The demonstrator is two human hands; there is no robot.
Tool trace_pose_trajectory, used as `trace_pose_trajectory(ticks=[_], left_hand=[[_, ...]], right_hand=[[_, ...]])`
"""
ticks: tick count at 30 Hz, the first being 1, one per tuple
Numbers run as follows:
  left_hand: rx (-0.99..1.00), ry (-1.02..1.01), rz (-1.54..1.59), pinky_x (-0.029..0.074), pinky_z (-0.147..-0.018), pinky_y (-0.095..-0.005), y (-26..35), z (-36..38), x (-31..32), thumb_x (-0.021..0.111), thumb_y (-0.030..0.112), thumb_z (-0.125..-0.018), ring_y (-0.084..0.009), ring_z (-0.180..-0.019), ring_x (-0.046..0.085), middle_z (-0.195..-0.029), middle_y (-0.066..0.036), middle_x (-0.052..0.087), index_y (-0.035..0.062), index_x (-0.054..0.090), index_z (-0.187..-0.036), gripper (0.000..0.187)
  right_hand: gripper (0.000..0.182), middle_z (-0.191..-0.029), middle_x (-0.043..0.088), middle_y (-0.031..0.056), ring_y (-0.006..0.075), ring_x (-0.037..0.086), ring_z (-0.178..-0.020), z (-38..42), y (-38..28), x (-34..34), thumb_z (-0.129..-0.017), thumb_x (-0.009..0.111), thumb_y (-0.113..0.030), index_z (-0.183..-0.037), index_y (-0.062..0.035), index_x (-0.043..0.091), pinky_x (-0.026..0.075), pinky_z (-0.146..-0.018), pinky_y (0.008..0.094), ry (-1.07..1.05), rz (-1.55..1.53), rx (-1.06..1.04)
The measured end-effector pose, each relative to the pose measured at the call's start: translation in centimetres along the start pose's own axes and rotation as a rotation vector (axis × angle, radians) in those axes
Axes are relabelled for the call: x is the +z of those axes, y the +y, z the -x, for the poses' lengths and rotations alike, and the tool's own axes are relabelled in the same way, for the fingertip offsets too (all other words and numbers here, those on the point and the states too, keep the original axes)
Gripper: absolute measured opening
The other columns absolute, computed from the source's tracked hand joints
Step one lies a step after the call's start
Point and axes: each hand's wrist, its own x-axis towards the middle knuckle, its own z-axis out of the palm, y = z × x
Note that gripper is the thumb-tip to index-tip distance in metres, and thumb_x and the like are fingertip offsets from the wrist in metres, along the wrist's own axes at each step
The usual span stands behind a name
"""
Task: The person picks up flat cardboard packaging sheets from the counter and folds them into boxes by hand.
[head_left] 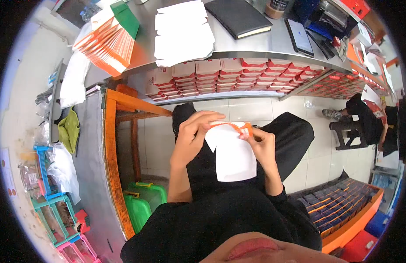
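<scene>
A white and orange paper carton [236, 160], partly folded, is held between both hands above the lap. My left hand [192, 136] has its fingers bent round the carton's upper left edge. At the upper right corner, by the orange part, my right hand [261, 147] pinches the carton between thumb and fingers. A white flap hangs down toward my body. On the metal table ahead stand a fanned stack of orange and white cartons [109, 46] and a pile of white sheets [183, 33].
A black notebook [238, 19], a phone [299, 38] and a cup [275, 8] are on the table. Red and white boxes [229, 74] fill the shelf below. A green bin [144, 206] is at left, an orange crate [352, 219] at right. Another person [371, 114] sits at far right.
</scene>
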Motion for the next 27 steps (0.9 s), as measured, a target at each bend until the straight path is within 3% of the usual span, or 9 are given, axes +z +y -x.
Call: trace_pose_trajectory(ticks=[3, 7, 10, 16, 17, 20, 24, 25, 27], left_hand=[[-0.015, 0.035, 0.253, 0.046, -0.084, -0.0330, -1.3, 0.7, 0.8, 0.037, 0.041, -0.104, -0.0240, -0.093, 0.062, -0.103, -0.013, 0.068, -0.0036, 0.067, -0.105, 0.054], [0.000, 0.324, 0.184, 0.042, -0.072, -0.0272, -2.4, 1.6, 3.7, 0.049, 0.030, -0.102, -0.0167, -0.076, 0.051, -0.085, -0.007, 0.054, -0.0018, 0.060, -0.096, 0.034], [-0.093, 0.371, 0.263, 0.037, -0.061, -0.0236, -1.8, 2.1, 5.8, 0.060, 0.016, -0.096, -0.0091, -0.070, 0.044, -0.077, -0.004, 0.040, 0.0021, 0.048, -0.094, 0.019], [-0.266, 0.257, 0.105, 0.030, -0.048, -0.0263, 2.7, 1.2, 5.4, 0.064, 0.021, -0.094, -0.0052, -0.057, 0.036, -0.059, 0.000, 0.041, 0.0016, 0.047, -0.073, 0.033], [-0.293, 0.250, 0.108, 0.030, -0.048, -0.0261, 3.1, 1.0, 5.2, 0.064, 0.021, -0.094, -0.0040, -0.058, 0.036, -0.059, 0.001, 0.040, 0.0012, 0.048, -0.070, 0.035], [-0.267, 0.317, 0.020, 0.030, -0.048, -0.0263, 5.1, -1.9, 3.8, 0.067, 0.021, -0.091, -0.0039, -0.058, 0.037, -0.057, 0.003, 0.041, 0.0011, 0.050, -0.065, 0.037], [0.045, 0.724, 0.042, 0.031, -0.049, -0.0251, 2.9, -6.9, 0.4, 0.064, 0.021, -0.094, -0.0038, -0.060, 0.041, -0.061, 0.003, 0.048, 0.0013, 0.052, -0.067, 0.035], [0.030, 0.798, 0.110, 0.033, -0.051, -0.0242, 3.3, -9.0, -0.9, 0.062, 0.023, -0.095, -0.0048, -0.061, 0.043, -0.064, 0.003, 0.048, 0.0014, 0.052, -0.071, 0.034], [0.101, 0.763, 0.195, 0.040, -0.063, -0.0233, 3.1, -11.6, -4.4, 0.059, 0.029, -0.098, -0.0079, -0.071, 0.048, -0.074, 0.002, 0.048, 0.0020, 0.052, -0.085, 0.031]], right_hand=[[0.020, -0.068, 0.068, 0.0060, 0.0060, 0.053, -0.060, 0.5, -0.5, -0.4, -0.084, 0.074, -0.016, -0.095, 0.0006, 0.074, 0.043, -0.054, 0.0260, -0.019, -0.101, 0.096], [0.026, -0.084, 0.072, 0.0075, 0.0062, 0.060, -0.074, 1.3, -0.6, 1.1, -0.086, 0.073, -0.017, -0.104, 0.0014, 0.071, 0.048, -0.065, 0.0220, -0.061, -0.193, 0.059], [0.032, -0.069, 0.061, 0.0021, 0.0063, 0.053, -0.063, 1.9, -1.3, 2.8, -0.099, 0.056, -0.024, -0.110, 0.0048, 0.065, 0.043, -0.056, 0.0232, 0.141, -0.375, 0.009], [0.037, -0.060, 0.052, -0.0018, 0.0029, 0.044, -0.055, 1.9, -6.8, 1.2, -0.103, 0.049, -0.022, -0.082, 0.0031, 0.067, 0.034, -0.049, 0.0216, 0.362, -0.505, -0.148], [0.046, -0.055, 0.051, -0.0023, 0.0025, 0.043, -0.052, 1.7, -6.2, 0.4, -0.102, 0.051, -0.023, -0.064, 0.0000, 0.060, 0.031, -0.046, 0.0227, 0.299, -0.424, -0.133], [0.051, -0.050, 0.049, -0.0020, 0.0023, 0.042, -0.050, -0.6, -9.4, -0.6, -0.102, 0.052, -0.024, -0.056, -0.0020, 0.052, 0.029, -0.044, 0.0238, 0.325, -0.293, -0.228], [0.030, -0.066, 0.059, 0.0030, 0.0062, 0.051, -0.056, -7.0, -13.6, -1.1, -0.099, 0.057, -0.022, -0.080, -0.0011, 0.067, 0.040, -0.050, 0.0243, -0.064, -0.478, -0.092], [0.022, -0.076, 0.063, 0.0051, 0.0099, 0.057, -0.067, -8.5, -14.1, -1.6, -0.096, 0.061, -0.021, -0.099, -0.0003, 0.068, 0.047, -0.061, 0.0270, -0.237, -0.278, -0.136], [0.021, -0.079, 0.065, 0.0065, 0.0104, 0.058, -0.072, -11.3, -14.9, -1.1, -0.095, 0.062, -0.019, -0.104, 0.0001, 0.066, 0.048, -0.067, 0.0290, -0.155, -0.130, -0.405]])
